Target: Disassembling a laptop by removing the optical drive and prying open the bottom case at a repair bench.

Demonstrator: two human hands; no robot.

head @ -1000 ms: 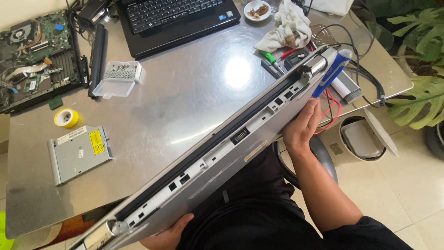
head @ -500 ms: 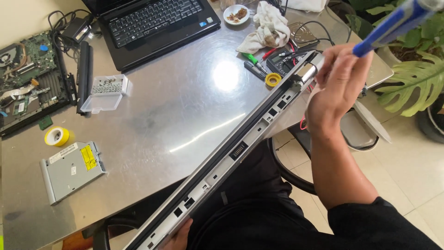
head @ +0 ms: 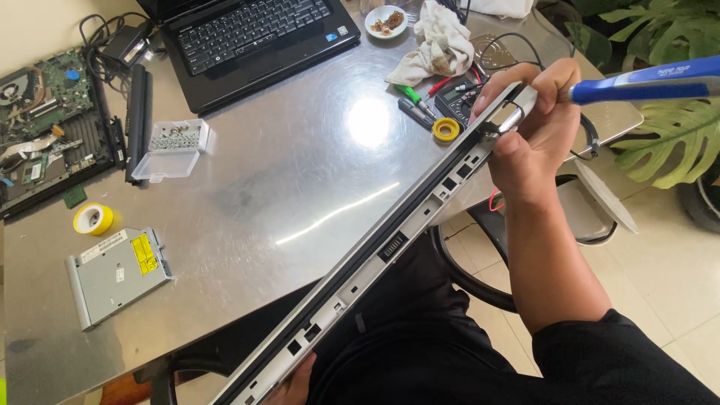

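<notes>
the right hand is wrapped closed around the far hinge corner of a silver laptop, thumb pressed on the near side, and the same grip also pinches a blue-handled tool that sticks out to the right. the laptop is closed and turned on edge, running as a long diagonal from the person's lap up over the near edge of the steel bench, its port side facing up. the left hand shows only as a few fingers at the bottom of the frame, curled under the laptop's lower end and bearing it. just beside the right hand lie a small yellow tape roll, a multimeter and a white rag. further left sit a black open laptop, a clear screw box, an optical drive and a bare circuit board.
</notes>
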